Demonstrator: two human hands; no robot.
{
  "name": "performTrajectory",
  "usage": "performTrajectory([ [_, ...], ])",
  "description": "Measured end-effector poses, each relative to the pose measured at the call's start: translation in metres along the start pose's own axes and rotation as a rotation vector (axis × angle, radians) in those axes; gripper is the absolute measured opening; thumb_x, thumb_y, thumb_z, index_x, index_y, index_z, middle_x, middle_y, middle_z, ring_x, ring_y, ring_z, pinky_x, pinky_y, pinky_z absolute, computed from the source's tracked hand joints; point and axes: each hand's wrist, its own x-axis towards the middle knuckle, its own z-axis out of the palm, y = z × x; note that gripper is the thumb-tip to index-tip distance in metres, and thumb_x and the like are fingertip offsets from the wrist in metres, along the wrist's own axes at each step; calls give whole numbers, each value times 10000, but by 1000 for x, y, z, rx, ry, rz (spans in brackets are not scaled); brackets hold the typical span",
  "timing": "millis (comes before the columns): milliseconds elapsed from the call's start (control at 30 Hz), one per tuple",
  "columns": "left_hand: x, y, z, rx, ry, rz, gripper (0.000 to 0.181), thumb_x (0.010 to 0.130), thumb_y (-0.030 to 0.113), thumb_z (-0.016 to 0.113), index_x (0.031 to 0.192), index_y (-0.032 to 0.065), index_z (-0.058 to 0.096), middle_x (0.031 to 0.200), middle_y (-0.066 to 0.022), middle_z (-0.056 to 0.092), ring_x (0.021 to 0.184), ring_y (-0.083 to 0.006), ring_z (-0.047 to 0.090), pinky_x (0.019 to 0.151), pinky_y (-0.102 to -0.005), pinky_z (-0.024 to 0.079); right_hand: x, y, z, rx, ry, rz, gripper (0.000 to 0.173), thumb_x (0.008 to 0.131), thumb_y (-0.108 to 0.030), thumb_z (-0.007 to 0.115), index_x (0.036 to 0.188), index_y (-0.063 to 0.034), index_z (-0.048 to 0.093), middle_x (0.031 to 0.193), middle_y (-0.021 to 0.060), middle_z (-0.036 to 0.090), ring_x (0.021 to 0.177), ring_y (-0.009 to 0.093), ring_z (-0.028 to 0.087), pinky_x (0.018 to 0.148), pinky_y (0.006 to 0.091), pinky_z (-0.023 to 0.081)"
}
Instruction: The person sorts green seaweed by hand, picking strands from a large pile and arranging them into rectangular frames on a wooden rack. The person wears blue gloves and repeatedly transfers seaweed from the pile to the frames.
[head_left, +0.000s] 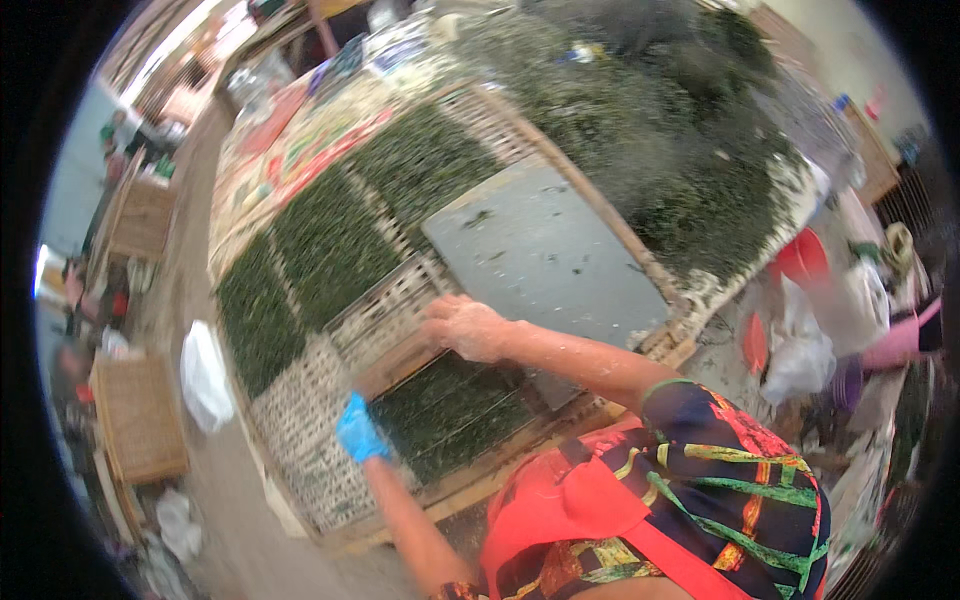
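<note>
My left hand (361, 429), in a blue glove, grips the left end of a rectangular wooden frame (405, 364). Bare and dusted with pale flecks, my right hand (469, 328) holds the frame's far side, its fingers curled over the bar. Inside the frame lies a flat layer of dark green shredded plant matter (450, 412), marked by thin straight lines. Under it spreads a pale perforated rack (311, 442). Further off on the rack are several flat rectangular slabs (334, 236) of the same green matter. A grey board (551, 255) lies just beyond my right hand.
A large heap of loose dark green plant matter (675, 172) covers the table's far right. Printed sheeting (307, 169) lies along the far left. On the right are a red bucket (802, 259) and white plastic bags (802, 360). Wooden stools (141, 416) stand left, beyond a white bag (204, 379).
</note>
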Motion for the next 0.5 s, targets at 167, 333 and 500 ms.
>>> performTrajectory([
  [167,-8,-5,-18,-272,66,13,333,947,258,622,1113,-20,699,1038,-84,712,884,-178,638,807,-343,513,-113,58,-123,-188,231,433,459,813,-131,674,1253,-62,565,1256,184,554,1188,355,523,1023,439,440],
  [333,-38,33,-14,-275,50,-7,333,949,232,619,1170,-10,679,1119,-87,698,966,-158,632,871,-311,495,-234,141,-182,-544,192,886,566,781,-161,697,1310,-123,498,1274,133,510,1162,361,505,941,494,451],
  [500,-54,28,13,-233,41,-15,296,938,216,638,1127,-2,703,1050,-56,710,916,-150,631,845,-307,497,-259,193,-185,-590,-41,1050,877,736,-177,735,1498,-242,305,1565,128,219,1346,515,309,1014,604,369],
])
